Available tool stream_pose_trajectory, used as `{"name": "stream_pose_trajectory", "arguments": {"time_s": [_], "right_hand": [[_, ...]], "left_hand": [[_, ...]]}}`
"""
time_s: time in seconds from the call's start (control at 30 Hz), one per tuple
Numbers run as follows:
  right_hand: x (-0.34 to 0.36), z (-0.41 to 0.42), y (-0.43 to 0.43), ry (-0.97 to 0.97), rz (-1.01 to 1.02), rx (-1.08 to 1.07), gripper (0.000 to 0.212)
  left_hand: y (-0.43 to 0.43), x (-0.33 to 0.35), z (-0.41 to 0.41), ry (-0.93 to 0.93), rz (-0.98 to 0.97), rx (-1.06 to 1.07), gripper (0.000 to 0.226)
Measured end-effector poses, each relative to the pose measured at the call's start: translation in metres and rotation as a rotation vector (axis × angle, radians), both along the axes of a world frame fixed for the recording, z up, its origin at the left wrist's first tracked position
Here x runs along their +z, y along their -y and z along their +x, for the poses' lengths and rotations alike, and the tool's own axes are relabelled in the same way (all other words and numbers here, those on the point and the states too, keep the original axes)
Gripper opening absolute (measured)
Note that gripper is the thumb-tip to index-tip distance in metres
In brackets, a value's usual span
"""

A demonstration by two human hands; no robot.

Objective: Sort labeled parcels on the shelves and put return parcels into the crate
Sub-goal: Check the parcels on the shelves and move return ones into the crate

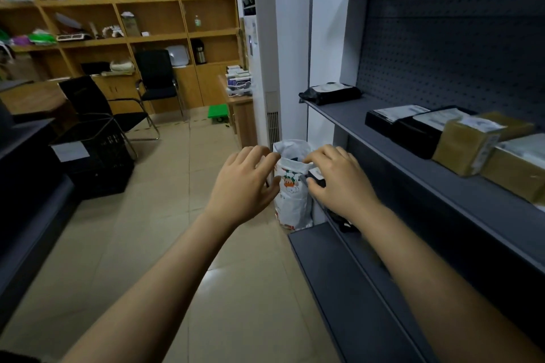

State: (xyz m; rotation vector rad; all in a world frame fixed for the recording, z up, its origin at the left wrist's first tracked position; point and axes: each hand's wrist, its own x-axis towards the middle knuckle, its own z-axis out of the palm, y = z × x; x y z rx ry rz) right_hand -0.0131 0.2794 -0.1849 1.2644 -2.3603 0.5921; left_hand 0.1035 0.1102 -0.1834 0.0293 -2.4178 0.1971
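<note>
Bag: a white plastic bag (292,186) with a cartoon print stands upright on the floor (165,215), against the far end of the grey shelf unit, its mouth open.
Left: the left hand (244,183) is spread, its fingers lightly bent and holding nothing, with the fingertips at the left rim of the bag's mouth.
Right: the right hand (339,180) has its fingers on the right rim of the bag. A small dark item (318,178) with a pale patch shows between thumb and fingers — too blurred to tell whether the hand grips it.
Middle shelf: on the middle shelf (436,183) a black parcel (330,93) lies at the far end. Well apart from it, toward the near end, two black labeled parcels (413,127) touch each other. Just beside them, brown taped boxes (466,146) sit along the front edge.
Crate: the black crate (100,162) stands on the floor across the aisle at the left — well apart from both hands. A white sheet (69,152) lies at its near top corner.
Background: wooden shelving (141,0) lines the far wall, with two black chairs (156,74) in front of it.
</note>
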Motion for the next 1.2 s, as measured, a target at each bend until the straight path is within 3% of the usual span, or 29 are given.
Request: {"name": "stream_pose_trajectory", "arguments": {"time_s": [0.43, 0.87, 1.2], "right_hand": [[0.006, -0.158, 0.081, 0.025, 0.005, -0.135, 0.033], [0.004, -0.25, 0.11, 0.023, -0.095, -0.617, 0.03], [-0.006, -0.26, 0.062, 0.081, -0.141, -0.987, 0.031]], "left_hand": [[0.093, -0.001, -0.187, -0.015, 0.04, -0.17, 0.03], [0.143, 0.01, -0.373, -0.008, 0.021, -0.695, 0.032], [0.091, -0.005, -0.463, 0.052, 0.086, -0.978, 0.034]]}}
